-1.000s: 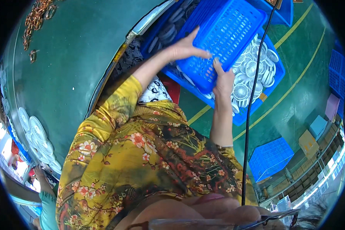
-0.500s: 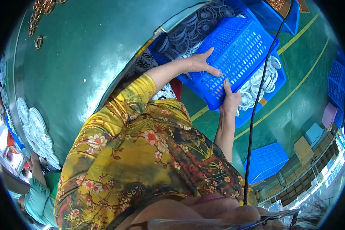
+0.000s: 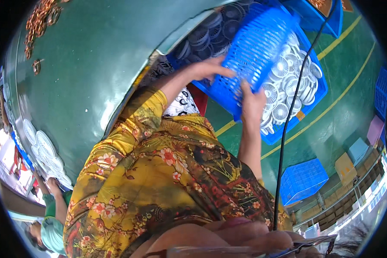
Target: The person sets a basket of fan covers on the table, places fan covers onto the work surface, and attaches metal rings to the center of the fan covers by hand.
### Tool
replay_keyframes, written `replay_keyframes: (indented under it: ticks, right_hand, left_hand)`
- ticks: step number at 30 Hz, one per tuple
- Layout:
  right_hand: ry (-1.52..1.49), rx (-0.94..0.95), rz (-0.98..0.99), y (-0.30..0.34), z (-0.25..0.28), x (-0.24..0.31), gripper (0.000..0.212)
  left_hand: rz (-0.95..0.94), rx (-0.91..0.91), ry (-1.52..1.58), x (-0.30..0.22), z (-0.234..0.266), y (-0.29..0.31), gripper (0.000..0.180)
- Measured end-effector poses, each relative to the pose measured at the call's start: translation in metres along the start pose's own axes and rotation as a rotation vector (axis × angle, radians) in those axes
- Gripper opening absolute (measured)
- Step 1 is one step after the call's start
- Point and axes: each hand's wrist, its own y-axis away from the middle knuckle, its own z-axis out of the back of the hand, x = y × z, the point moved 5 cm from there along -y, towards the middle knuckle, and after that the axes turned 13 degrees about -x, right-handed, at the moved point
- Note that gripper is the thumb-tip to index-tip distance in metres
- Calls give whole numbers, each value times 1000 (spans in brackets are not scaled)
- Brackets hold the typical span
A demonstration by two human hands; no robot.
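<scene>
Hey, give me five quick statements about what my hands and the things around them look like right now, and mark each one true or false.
1. The left hand and right hand both hold a blue perforated basket. True.
2. The white pieces in the blue bin are square. False: they are round and spoked.
3. Copper-coloured rings lie on the green tabletop. True.
4. The sleeve on the left arm is plain white. False: it is yellow with a flower pattern.
5. The floor line at upper right is red. False: it is yellow.
</scene>
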Motion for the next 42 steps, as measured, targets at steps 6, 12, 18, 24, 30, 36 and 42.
replay_keyframes:
  ticks: [6, 12, 18, 24, 30, 36, 42]
  right_hand:
    - [287, -62, 213, -11, -41, -23, 21]
    - [117, 6, 509, -10, 1, -42, 49]
    - [603, -784, 86, -93, 155, -158, 66]
    - [571, -814, -95, -114, 55, -133, 57]
    - [-1, -936, 367, -125, -7, -102, 53]
    - [89, -173, 704, -72, -63, -43, 50]
    - [265, -542, 834, -212, 63, 27, 36]
  left_hand:
    - [-540, -605, -228, -10, 47, -18, 91]
    - [-513, -950, -1173, -50, -25, -21, 127]
    - [-634, -705, -1082, -53, 19, -23, 117]
    - [-627, -682, -1091, -54, 33, -16, 117]
    - [-619, -641, -1199, -55, 32, -25, 119]
    - [-384, -742, -1115, -54, 34, -26, 108]
    - [-279, -781, -984, -73, 53, -12, 86]
